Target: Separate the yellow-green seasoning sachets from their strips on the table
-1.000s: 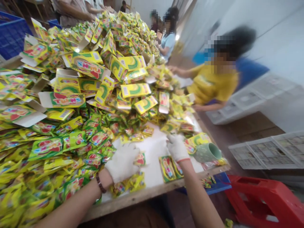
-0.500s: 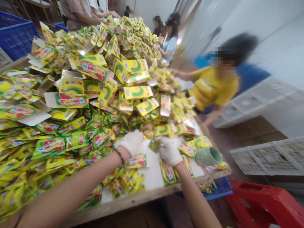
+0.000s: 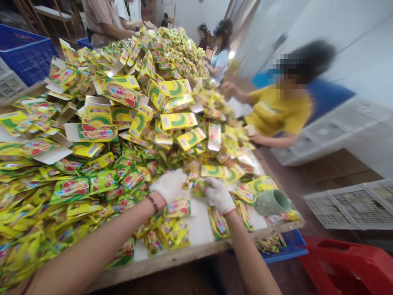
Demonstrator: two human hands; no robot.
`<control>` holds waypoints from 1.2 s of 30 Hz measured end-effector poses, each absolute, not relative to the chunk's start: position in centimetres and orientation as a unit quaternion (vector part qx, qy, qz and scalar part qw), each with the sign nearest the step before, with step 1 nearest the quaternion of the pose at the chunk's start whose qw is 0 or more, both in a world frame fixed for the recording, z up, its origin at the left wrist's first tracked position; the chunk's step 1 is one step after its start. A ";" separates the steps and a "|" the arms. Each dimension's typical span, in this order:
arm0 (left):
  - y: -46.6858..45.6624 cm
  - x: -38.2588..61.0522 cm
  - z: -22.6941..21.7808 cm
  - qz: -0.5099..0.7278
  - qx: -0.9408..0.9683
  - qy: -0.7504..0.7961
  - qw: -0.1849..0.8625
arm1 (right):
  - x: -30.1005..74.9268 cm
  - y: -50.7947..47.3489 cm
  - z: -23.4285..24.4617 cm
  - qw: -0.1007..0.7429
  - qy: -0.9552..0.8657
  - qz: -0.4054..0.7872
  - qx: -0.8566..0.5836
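Both my hands wear white gloves and meet at the foot of a big heap of yellow-green sachets (image 3: 92, 180). My left hand (image 3: 169, 185) is curled, fingers on a small sachet (image 3: 198, 187) that my right hand (image 3: 217, 194) pinches from the other side. Another sachet (image 3: 178, 208) lies on the white table top (image 3: 199, 229) under my left wrist. Flat yellow cartons (image 3: 178, 121) are piled higher up the heap.
A green mug (image 3: 272, 202) lies on its side by the table's right corner. A person in a yellow shirt (image 3: 276, 112) sits at the right edge; others work farther back. White crates (image 3: 350, 203), a red stool (image 3: 350, 266) and a blue crate (image 3: 27, 49) stand around.
My hands moved from the bare white patch up to the heap's edge and came together. The right hand picked up a small sachet; the left hand now touches it too.
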State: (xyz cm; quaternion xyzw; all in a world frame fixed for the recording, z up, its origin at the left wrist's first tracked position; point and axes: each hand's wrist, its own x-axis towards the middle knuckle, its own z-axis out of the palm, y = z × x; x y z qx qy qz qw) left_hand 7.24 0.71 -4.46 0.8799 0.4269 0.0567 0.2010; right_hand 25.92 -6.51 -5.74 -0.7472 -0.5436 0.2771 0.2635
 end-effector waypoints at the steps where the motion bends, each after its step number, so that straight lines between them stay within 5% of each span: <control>1: 0.6 6.9 -4.7 0.068 0.878 0.423 0.214 | 25.7 -6.3 -5.5 0.274 -0.539 0.294 -0.740; 17: -0.3 5.7 -5.7 0.143 0.713 0.587 0.356 | 19.9 -3.7 -6.2 0.370 -0.521 0.323 -0.698; 22: -1.9 5.1 -4.3 0.284 0.727 0.495 0.382 | 20.8 -5.7 -5.0 0.423 -0.517 0.336 -0.664; 28: -2.4 5.5 -4.4 0.313 0.669 0.371 0.563 | 20.3 -7.8 -3.2 0.472 -0.487 0.376 -0.632; 31: -2.6 5.0 -4.1 0.246 0.725 0.393 0.509 | 20.7 -8.4 -3.0 0.418 -0.497 0.420 -0.634; 36: -4.1 3.6 -3.9 0.108 0.885 0.395 0.223 | 22.7 -9.7 -3.4 0.430 -0.473 0.372 -0.673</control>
